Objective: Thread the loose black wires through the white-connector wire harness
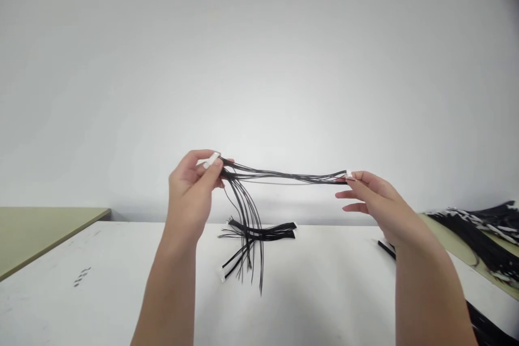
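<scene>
Between my two hands a wire harness (279,175) of thin black wires is stretched nearly level above the table. My left hand (195,178) pinches its larger white connector (212,160) between thumb and fingers. At the other end my right hand (375,194) grips a small white connector (348,174) with thumb and forefinger, the other fingers spread. Several loose wires (249,211) hang down from the left connector. Below them on the table lie black wire bundles (275,231), and a small white connector (223,274) shows at the lower left of the hanging wires.
The white table (101,292) runs up to a pale wall (259,65). A greenish board (44,232) lies at the left. On the right, a big pile of black harnesses with white ends (478,238) rests on another greenish surface. More black strips (490,327) lie at the lower right.
</scene>
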A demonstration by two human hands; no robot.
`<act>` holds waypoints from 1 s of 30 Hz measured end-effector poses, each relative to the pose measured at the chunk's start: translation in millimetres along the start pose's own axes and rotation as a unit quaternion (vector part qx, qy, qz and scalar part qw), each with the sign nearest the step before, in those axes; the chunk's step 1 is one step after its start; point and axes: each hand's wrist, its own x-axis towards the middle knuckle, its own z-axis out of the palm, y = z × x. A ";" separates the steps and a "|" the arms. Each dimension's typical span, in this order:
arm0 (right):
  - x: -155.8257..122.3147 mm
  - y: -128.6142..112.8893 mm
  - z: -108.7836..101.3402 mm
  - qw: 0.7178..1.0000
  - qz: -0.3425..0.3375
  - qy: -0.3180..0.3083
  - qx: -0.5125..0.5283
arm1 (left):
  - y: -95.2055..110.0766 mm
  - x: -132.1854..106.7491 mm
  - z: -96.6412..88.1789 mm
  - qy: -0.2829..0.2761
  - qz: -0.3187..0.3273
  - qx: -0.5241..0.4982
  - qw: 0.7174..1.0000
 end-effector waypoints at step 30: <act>-8.3 -0.7 55.7 0.969 -0.129 -0.105 0.185 | 7.2 -26.5 28.8 -0.358 -0.100 0.178 0.911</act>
